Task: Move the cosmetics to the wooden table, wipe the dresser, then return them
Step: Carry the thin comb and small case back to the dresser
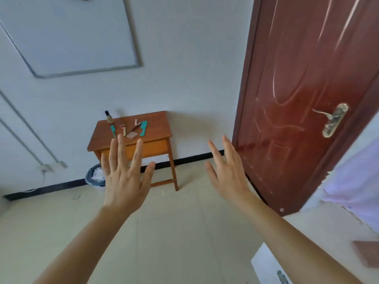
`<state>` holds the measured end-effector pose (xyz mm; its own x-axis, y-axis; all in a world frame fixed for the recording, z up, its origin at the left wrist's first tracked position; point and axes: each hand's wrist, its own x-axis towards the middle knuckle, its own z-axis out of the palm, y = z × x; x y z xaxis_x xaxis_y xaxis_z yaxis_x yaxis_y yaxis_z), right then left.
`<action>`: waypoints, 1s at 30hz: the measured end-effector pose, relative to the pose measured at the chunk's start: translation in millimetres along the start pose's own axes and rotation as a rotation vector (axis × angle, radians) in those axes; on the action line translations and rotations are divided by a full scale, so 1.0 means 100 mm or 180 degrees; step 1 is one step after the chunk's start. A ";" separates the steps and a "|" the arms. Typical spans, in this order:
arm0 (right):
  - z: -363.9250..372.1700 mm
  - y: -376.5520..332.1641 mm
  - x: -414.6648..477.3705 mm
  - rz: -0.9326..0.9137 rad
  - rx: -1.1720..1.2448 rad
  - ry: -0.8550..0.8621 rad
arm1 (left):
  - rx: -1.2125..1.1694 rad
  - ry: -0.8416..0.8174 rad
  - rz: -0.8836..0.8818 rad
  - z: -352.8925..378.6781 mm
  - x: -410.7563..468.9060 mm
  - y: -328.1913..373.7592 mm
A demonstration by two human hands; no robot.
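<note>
Pale floor point(184, 232) lies open up to the tabletop point(158, 124) against the wall; cosmetics point(132, 134) lie toward its left edge. Raised apart, left hand point(125, 181) and right hand point(229, 175) each show a wide grip. Door point(307, 99) stands right, bin point(95, 177) left.

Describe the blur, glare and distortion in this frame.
Head view: wide-angle distortion tilts the door and whiteboard; head view: glare streaks run down the glossy door; head view: the cosmetics on the wooden table look small and soft, the left hand and right hand sharper.
</note>
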<state>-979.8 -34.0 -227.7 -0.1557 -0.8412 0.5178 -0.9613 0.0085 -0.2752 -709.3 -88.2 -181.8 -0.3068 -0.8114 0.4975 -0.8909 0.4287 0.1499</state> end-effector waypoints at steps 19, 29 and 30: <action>2.38 -1.48 2.22 -0.0645 0.0266 -0.0566 | 0.0288 -0.0469 -0.0574 0.81 1.45 -2.43; 3.83 -1.27 4.06 -0.0448 0.0081 -0.0982 | 0.0682 -0.1132 -0.0498 2.04 3.41 -3.14; 3.93 -1.28 4.26 -0.0458 0.0067 -0.1022 | 0.0713 -0.1156 -0.0481 2.11 3.59 -3.20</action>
<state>-834.1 -605.9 -290.8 0.0635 -0.9601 0.2722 -0.9629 -0.1307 -0.2363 -605.5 -600.3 -231.6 -0.2297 -0.9622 0.1463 -0.9730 0.2306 -0.0108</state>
